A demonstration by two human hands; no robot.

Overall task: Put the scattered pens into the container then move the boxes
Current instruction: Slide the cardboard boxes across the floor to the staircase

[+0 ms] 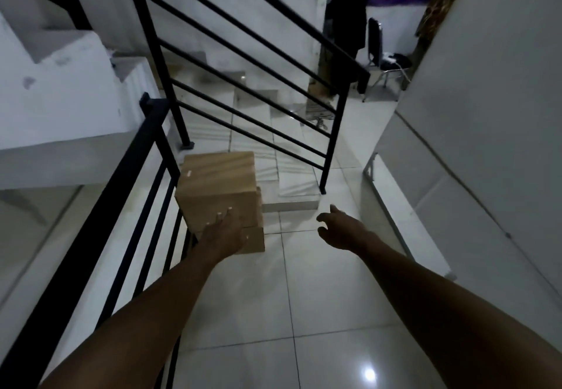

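Note:
A stack of brown cardboard boxes stands on the white tiled floor beside the black railing. The large top box (pixel 217 186) rests on a smaller lower box (pixel 254 241). My left hand (pixel 223 233) lies flat against the near face of the stack, fingers spread over both boxes. Right of the stack, my right hand (pixel 340 229) hovers above the floor with its fingers apart and nothing in it. No pens or container are in view.
A black metal stair railing (pixel 146 157) runs along the left and up the white stairs (pixel 286 175) behind the boxes. A white wall (pixel 486 114) closes the right side. Far ahead a person in dark clothes (pixel 346 23) stands near a chair (pixel 383 57).

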